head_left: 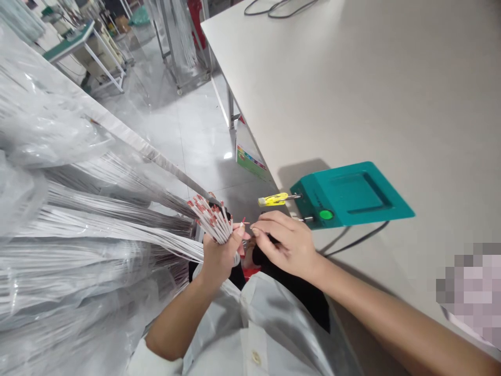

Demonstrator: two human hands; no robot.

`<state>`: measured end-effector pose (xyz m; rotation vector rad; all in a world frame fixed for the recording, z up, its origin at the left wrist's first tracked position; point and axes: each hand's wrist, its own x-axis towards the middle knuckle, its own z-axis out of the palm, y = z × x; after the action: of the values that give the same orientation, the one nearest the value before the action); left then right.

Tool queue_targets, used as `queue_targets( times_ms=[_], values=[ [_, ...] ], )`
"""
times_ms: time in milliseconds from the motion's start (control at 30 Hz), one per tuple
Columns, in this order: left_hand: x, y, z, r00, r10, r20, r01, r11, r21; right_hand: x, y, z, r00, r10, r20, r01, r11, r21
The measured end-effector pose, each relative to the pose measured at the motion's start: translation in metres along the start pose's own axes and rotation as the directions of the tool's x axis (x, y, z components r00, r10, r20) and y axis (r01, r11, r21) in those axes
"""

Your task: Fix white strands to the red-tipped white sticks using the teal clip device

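A bundle of white wires (213, 224) with reddish-brown ends is wrapped in my left hand (218, 258), its tips fanning up and away from me. Thin red ends (243, 221) stick out by the left thumb, toward my other hand. My right hand (287, 243) is closed in a pinch right beside them, over the table's edge; what lies between its fingertips is too small to make out. Just beyond the right knuckles, a yellow clip (274, 199) sits on a metal post of a teal box (352, 196) with a green button (326, 214).
The teal box rests on a pale table (391, 104), with a black cable (360, 240) behind it. Long white wires in plastic wrap (97, 224) fill my left side along a rail (136, 149). A printed carton (250, 156) stands below the table. Another person's pixelated part shows at far right.
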<state>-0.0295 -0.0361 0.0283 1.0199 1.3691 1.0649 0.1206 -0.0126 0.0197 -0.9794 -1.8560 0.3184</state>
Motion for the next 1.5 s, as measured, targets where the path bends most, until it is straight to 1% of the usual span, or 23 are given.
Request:
queue_targets(
  times_ms=[33,100,133,167,200,233,333,433,500,600,667,767,833,933,1033,1133,1200,1267,1367,1433,1500],
  values=[
    [0.000,0.000,0.000,1.000,-0.007,-0.015,0.007,1.000,0.008,0.001,-0.002,-0.001,0.994,0.107,-0.001,-0.107,0.992,0.069],
    [0.001,0.002,-0.001,0.999,-0.029,-0.017,0.029,0.999,0.014,0.004,-0.004,-0.001,0.957,0.289,0.035,-0.290,0.937,0.195],
    [0.001,0.004,-0.001,0.999,-0.042,0.002,0.042,0.999,0.017,0.006,-0.004,-0.001,0.937,0.343,0.070,-0.349,0.905,0.243],
    [0.001,0.006,0.000,0.998,-0.056,0.029,0.055,0.998,0.023,0.007,-0.005,-0.001,0.924,0.366,0.108,-0.381,0.882,0.276],
    [0.001,0.009,0.000,0.996,-0.069,0.057,0.067,0.997,0.035,0.009,-0.005,0.000,0.922,0.363,0.136,-0.387,0.874,0.293],
    [0.001,0.011,0.001,0.994,-0.077,0.079,0.072,0.996,0.053,0.010,-0.006,0.001,0.929,0.339,0.147,-0.368,0.883,0.291],
    [0.000,0.016,0.000,0.989,-0.068,0.128,0.056,0.994,0.098,0.011,-0.009,0.003,0.971,0.217,0.100,-0.232,0.956,0.180],
    [-0.002,0.015,-0.002,0.991,-0.020,0.133,0.010,0.997,0.072,0.008,-0.010,0.004,0.987,0.141,0.078,-0.147,0.986,0.078],
    [-0.002,0.011,-0.003,0.995,-0.010,0.104,0.004,0.998,0.055,0.003,-0.008,0.005,0.991,0.111,0.073,-0.112,0.994,0.013],
    [-0.002,0.006,-0.005,1.000,-0.026,0.018,0.026,1.000,-0.006,-0.004,-0.006,0.005,0.995,0.053,0.082,-0.047,0.996,-0.073],
    [-0.001,0.004,-0.005,0.999,-0.035,-0.006,0.035,0.998,-0.051,-0.005,-0.004,0.003,0.994,0.087,0.068,-0.084,0.995,-0.046],
    [0.000,0.004,-0.005,0.998,-0.043,0.043,0.044,0.999,-0.028,0.001,-0.005,0.000,0.973,0.228,0.043,-0.231,0.969,0.090],
    [0.000,0.004,-0.005,0.997,-0.038,0.070,0.039,0.999,-0.011,0.007,-0.007,-0.001,0.953,0.289,0.091,-0.302,0.934,0.191],
    [-0.001,0.002,-0.006,0.994,-0.024,0.109,0.025,1.000,-0.010,0.015,-0.009,0.001,0.937,0.311,0.158,-0.345,0.895,0.284],
    [-0.001,0.001,-0.007,0.991,-0.027,0.132,0.028,1.000,-0.008,0.016,-0.011,0.003,0.945,0.284,0.161,-0.320,0.904,0.283],
    [-0.002,0.002,-0.008,0.994,-0.045,0.099,0.047,0.999,-0.014,0.013,-0.012,0.004,0.956,0.239,0.168,-0.274,0.933,0.234],
    [-0.003,0.003,-0.008,0.996,-0.046,0.082,0.045,0.999,0.009,0.010,-0.012,0.003,0.955,0.238,0.177,-0.274,0.937,0.218],
    [-0.003,0.003,-0.008,0.996,-0.040,0.081,0.038,0.999,0.028,0.008,-0.012,0.001,0.939,0.266,0.219,-0.313,0.923,0.222],
    [-0.004,0.002,-0.007,0.997,-0.045,0.068,0.046,0.999,-0.007,0.007,-0.010,-0.001,0.898,0.341,0.279,-0.410,0.880,0.242],
    [-0.004,0.000,-0.006,0.997,-0.052,0.059,0.054,0.998,-0.036,0.008,-0.008,-0.001,0.874,0.412,0.258,-0.475,0.838,0.268],
    [-0.004,0.000,-0.005,0.997,-0.051,0.059,0.053,0.998,-0.043,0.010,-0.006,0.000,0.859,0.461,0.221,-0.510,0.806,0.300]
  ],
)
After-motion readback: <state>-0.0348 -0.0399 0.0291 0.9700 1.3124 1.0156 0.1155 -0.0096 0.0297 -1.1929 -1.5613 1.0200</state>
